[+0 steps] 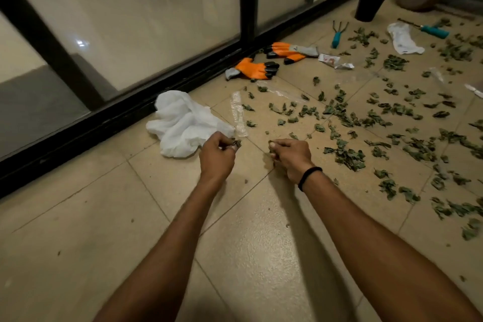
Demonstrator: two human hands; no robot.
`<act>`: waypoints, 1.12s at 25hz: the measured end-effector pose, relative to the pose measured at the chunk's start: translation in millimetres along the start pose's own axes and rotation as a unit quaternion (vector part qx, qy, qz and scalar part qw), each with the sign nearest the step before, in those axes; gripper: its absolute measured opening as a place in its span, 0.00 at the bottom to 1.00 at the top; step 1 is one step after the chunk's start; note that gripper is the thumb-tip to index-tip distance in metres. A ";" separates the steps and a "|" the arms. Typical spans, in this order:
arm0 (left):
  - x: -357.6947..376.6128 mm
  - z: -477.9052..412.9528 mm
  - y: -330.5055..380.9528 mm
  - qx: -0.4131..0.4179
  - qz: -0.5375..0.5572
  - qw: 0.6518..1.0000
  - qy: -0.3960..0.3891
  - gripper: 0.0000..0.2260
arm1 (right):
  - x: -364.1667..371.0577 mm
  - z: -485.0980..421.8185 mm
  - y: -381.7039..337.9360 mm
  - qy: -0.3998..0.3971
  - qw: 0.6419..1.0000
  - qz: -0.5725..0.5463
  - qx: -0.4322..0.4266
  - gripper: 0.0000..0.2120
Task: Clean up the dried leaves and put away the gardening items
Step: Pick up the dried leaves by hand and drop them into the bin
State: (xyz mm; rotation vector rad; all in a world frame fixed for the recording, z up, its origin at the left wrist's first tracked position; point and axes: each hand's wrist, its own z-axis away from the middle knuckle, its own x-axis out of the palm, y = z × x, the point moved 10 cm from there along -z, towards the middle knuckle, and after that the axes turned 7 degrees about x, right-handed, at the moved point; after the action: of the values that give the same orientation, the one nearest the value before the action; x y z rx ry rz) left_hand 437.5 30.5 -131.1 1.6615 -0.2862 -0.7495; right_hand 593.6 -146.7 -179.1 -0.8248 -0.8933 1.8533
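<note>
Head view: left hand (217, 155) fingers (230, 146) pinching leaf clump (237, 143); right hand (290, 157) fingers (275, 151) clenching round leaf bits (271, 142), both low over floor (104, 217). Dried leaves (345, 157) looking dull green, curled, crumpled, lying scattered right of and beyond right fingers. White cloth (183, 125) lying bunched just left of and beyond left fingers. Orange gloves (254, 69) and teal hand rake (337, 35) lying farther beyond. Crumpled packet (329, 59) showing reddish print, unreadable.

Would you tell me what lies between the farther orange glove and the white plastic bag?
Head view: a teal-handled hand rake and some dried leaves lie between them.
</note>
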 end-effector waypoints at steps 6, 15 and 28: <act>-139.6 58.3 18.4 -0.146 0.323 0.926 0.129 0.12 | 127.3 124.8 -49.4 -0.222 0.961 -0.153 0.062 0.09; -544.2 185.9 89.6 0.022 0.163 0.882 0.443 0.12 | 411.6 480.9 -127.5 -0.590 0.802 -0.094 0.000 0.03; -695.4 287.7 14.3 -0.168 -0.033 0.828 0.535 0.18 | 549.7 593.9 -55.0 -0.592 0.792 0.097 -0.115 0.09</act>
State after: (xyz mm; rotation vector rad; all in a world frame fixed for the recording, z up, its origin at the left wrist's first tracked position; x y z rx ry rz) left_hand -264.4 196.0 84.3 1.5066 0.6706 0.1695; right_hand -79.0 227.1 77.5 0.2875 -1.8610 2.4430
